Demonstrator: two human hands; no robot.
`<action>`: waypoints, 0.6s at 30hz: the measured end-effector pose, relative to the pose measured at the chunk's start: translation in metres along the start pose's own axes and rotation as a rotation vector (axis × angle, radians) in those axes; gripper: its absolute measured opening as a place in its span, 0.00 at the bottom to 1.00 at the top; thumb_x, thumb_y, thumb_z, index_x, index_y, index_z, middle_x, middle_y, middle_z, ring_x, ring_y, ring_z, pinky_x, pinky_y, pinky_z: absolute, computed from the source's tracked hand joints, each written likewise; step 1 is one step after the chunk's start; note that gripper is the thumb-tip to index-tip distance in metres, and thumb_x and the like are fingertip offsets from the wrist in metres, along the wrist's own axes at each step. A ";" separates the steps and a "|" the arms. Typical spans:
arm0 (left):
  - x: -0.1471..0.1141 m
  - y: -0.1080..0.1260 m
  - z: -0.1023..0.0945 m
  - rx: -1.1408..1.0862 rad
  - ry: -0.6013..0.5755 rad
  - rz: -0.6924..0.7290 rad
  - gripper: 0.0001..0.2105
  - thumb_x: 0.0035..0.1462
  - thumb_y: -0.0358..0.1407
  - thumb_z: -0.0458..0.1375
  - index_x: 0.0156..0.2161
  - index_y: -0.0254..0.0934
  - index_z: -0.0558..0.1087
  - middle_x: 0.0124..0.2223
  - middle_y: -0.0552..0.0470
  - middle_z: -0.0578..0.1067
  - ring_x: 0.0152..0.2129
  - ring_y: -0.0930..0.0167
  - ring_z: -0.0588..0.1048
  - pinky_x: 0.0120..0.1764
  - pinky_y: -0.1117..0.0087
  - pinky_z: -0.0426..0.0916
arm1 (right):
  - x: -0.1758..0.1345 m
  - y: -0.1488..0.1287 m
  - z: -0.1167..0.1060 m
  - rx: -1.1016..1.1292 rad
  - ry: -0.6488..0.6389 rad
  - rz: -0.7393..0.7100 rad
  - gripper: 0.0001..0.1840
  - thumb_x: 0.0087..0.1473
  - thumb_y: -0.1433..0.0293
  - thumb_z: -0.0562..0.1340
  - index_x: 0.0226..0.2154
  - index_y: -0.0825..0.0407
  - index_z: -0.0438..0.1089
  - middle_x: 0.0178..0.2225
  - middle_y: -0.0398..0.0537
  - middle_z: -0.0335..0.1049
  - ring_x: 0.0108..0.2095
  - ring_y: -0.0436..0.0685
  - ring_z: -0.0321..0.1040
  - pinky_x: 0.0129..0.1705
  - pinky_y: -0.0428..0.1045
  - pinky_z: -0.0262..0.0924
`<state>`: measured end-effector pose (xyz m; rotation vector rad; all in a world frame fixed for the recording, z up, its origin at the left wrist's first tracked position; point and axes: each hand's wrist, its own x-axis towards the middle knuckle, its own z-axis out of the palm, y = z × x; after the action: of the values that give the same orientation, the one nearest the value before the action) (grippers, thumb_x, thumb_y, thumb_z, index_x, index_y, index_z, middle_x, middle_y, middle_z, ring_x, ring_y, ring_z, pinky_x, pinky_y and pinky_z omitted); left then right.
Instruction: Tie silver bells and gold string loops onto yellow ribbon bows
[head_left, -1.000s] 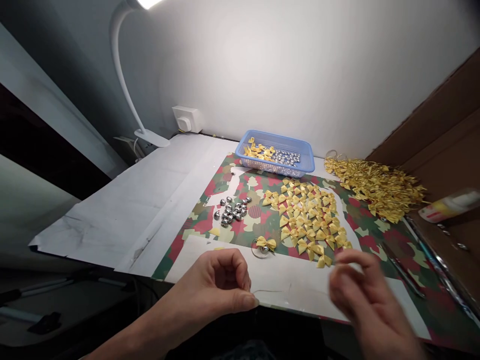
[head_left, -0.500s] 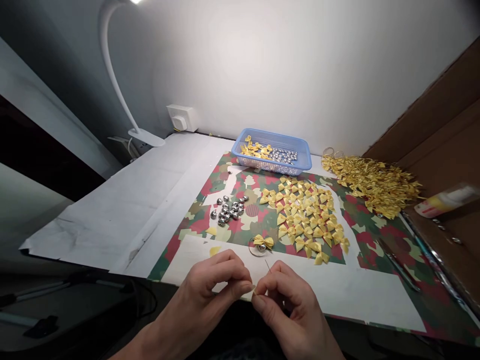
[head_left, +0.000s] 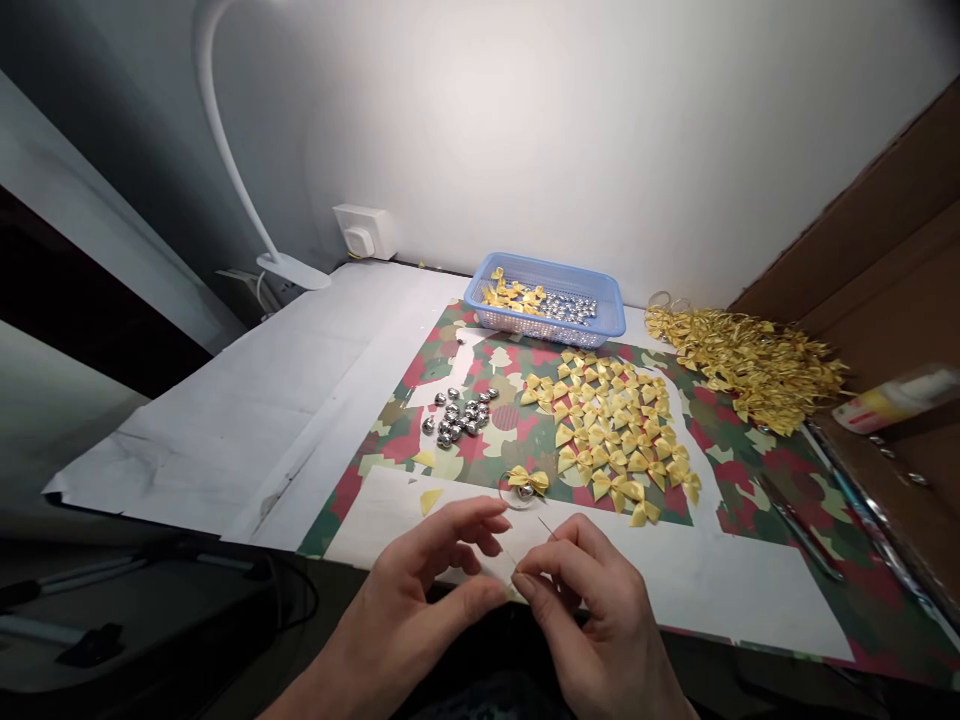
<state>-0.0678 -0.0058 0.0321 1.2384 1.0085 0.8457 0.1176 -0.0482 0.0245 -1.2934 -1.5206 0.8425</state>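
Your left hand point(head_left: 420, 590) and right hand point(head_left: 592, 610) met at the near edge of the table point(head_left: 225, 420), fingertips touching over the white strip of paper. Your right hand pinched a thin needle point(head_left: 545, 524) between thumb and forefinger; its long axis ran on a slant, the free tip pointing up and away to the left, toward the single yellow bow point(head_left: 527, 481) lying just beyond your fingers. Your left hand was half closed, thumb and forefinger drawn together at the same spot; whether they gripped a thread I could not tell, it was too fine to make out.

Beyond the single bow lay a spread of small yellow bows point(head_left: 611, 425) on the camouflage-patterned sheet point(head_left: 375, 450), with a cluster of silver bells point(head_left: 459, 415) to its left. A blue basket point(head_left: 546, 325) stood farther back against the wall, and a heap of gold ribbon pieces point(head_left: 750, 365) lay to its right. A glue bottle point(head_left: 896, 397) rested at the far right.
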 end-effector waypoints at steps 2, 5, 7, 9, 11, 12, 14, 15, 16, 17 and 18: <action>-0.001 0.000 0.001 0.123 -0.018 0.145 0.15 0.59 0.32 0.68 0.51 0.51 0.80 0.43 0.56 0.81 0.37 0.71 0.77 0.42 0.75 0.71 | -0.001 0.000 0.000 -0.050 -0.008 -0.062 0.08 0.63 0.75 0.59 0.32 0.52 0.71 0.30 0.43 0.58 0.27 0.48 0.58 0.29 0.45 0.52; -0.001 0.003 0.002 0.311 -0.097 0.305 0.07 0.64 0.28 0.61 0.39 0.43 0.79 0.34 0.56 0.78 0.30 0.73 0.75 0.35 0.75 0.68 | -0.002 0.002 0.000 -0.096 -0.002 -0.152 0.08 0.63 0.77 0.58 0.35 0.51 0.70 0.30 0.43 0.57 0.28 0.48 0.59 0.29 0.45 0.53; 0.000 0.006 0.003 0.391 -0.083 0.323 0.09 0.67 0.28 0.56 0.33 0.40 0.74 0.31 0.57 0.74 0.28 0.73 0.72 0.33 0.73 0.65 | -0.002 0.003 -0.001 -0.134 0.012 -0.199 0.09 0.64 0.79 0.57 0.36 0.51 0.68 0.31 0.42 0.57 0.29 0.48 0.59 0.30 0.44 0.54; 0.000 0.008 0.005 0.391 -0.034 0.250 0.12 0.70 0.32 0.54 0.31 0.39 0.68 0.30 0.56 0.69 0.27 0.72 0.67 0.33 0.71 0.62 | -0.001 0.005 -0.002 -0.223 0.017 -0.256 0.09 0.65 0.80 0.55 0.35 0.51 0.65 0.32 0.43 0.57 0.29 0.48 0.59 0.31 0.44 0.54; -0.001 0.010 0.007 0.291 -0.034 0.107 0.16 0.71 0.40 0.53 0.30 0.39 0.66 0.30 0.56 0.65 0.28 0.71 0.63 0.33 0.70 0.60 | 0.002 0.008 -0.002 -0.366 0.023 -0.330 0.10 0.65 0.80 0.54 0.35 0.51 0.63 0.32 0.43 0.57 0.29 0.49 0.60 0.32 0.45 0.55; -0.001 0.012 0.008 0.204 -0.051 0.019 0.18 0.71 0.45 0.53 0.30 0.39 0.66 0.31 0.55 0.65 0.29 0.70 0.62 0.34 0.70 0.60 | 0.003 0.009 -0.002 -0.437 0.031 -0.361 0.10 0.65 0.81 0.53 0.34 0.51 0.63 0.31 0.44 0.58 0.29 0.50 0.60 0.32 0.45 0.55; -0.002 0.014 0.009 -0.038 -0.072 -0.174 0.21 0.68 0.52 0.57 0.29 0.38 0.68 0.36 0.53 0.68 0.33 0.69 0.64 0.39 0.72 0.62 | 0.005 0.012 -0.001 -0.533 0.052 -0.389 0.12 0.65 0.81 0.52 0.34 0.52 0.64 0.31 0.45 0.60 0.28 0.51 0.60 0.31 0.46 0.55; -0.002 0.015 0.009 -0.179 -0.068 -0.271 0.21 0.65 0.53 0.60 0.30 0.38 0.71 0.40 0.52 0.71 0.37 0.69 0.65 0.41 0.72 0.63 | 0.005 0.013 -0.001 -0.556 0.062 -0.387 0.13 0.65 0.81 0.51 0.34 0.52 0.65 0.31 0.45 0.60 0.28 0.51 0.60 0.31 0.46 0.54; -0.002 0.015 0.010 -0.320 -0.063 -0.351 0.20 0.62 0.53 0.63 0.31 0.38 0.74 0.43 0.51 0.73 0.40 0.67 0.66 0.44 0.72 0.64 | 0.005 0.014 0.000 -0.557 0.065 -0.377 0.14 0.65 0.82 0.51 0.34 0.52 0.66 0.31 0.45 0.61 0.28 0.51 0.60 0.31 0.46 0.55; -0.002 0.015 0.010 -0.448 -0.063 -0.409 0.18 0.59 0.53 0.66 0.32 0.38 0.77 0.45 0.51 0.74 0.43 0.66 0.66 0.47 0.71 0.66 | 0.004 0.015 0.001 -0.541 0.058 -0.366 0.14 0.64 0.82 0.50 0.34 0.52 0.66 0.31 0.46 0.61 0.28 0.51 0.61 0.31 0.46 0.55; -0.002 0.015 0.011 -0.550 -0.067 -0.441 0.16 0.57 0.51 0.68 0.32 0.38 0.79 0.44 0.50 0.74 0.44 0.66 0.67 0.48 0.70 0.67 | 0.003 0.016 0.001 -0.514 0.047 -0.356 0.14 0.64 0.82 0.50 0.35 0.52 0.66 0.31 0.45 0.61 0.28 0.51 0.61 0.31 0.46 0.55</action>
<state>-0.0582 -0.0091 0.0479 0.5446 0.8691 0.6637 0.1217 -0.0417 0.0103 -1.3228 -1.9296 0.1930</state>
